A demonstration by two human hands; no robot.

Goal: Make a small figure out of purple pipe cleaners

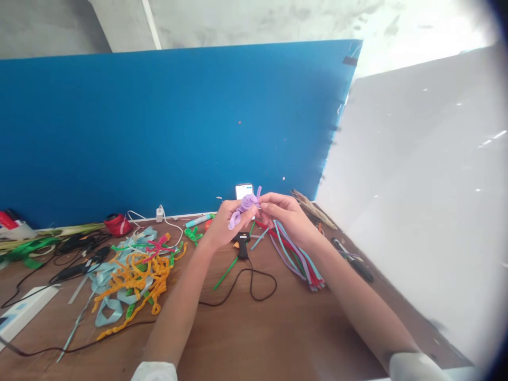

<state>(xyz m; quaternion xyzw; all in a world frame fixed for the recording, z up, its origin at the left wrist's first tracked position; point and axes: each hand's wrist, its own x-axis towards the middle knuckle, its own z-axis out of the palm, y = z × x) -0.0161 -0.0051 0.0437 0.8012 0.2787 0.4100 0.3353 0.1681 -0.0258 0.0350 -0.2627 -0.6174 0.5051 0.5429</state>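
A coiled purple pipe cleaner (247,203) is held up above the table between both hands. My left hand (223,225) is closed around the coil, with a loop poking out below the thumb. Thumb and fingers of my right hand (286,214) pinch the pipe cleaner at its right side, where one straight end sticks up. Beneath the hands lies a black glue gun (243,247) with a green stick next to it. A bundle of red, blue and purple pipe cleaners (301,262) rests below my right wrist.
Orange twisted pipe cleaners (137,278) and light blue ribbon (109,312) are heaped at left. A white power strip (29,312) and black cables lie farther left. A phone (243,190) leans on the blue partition (178,127). A utility knife (353,259) lies at right.
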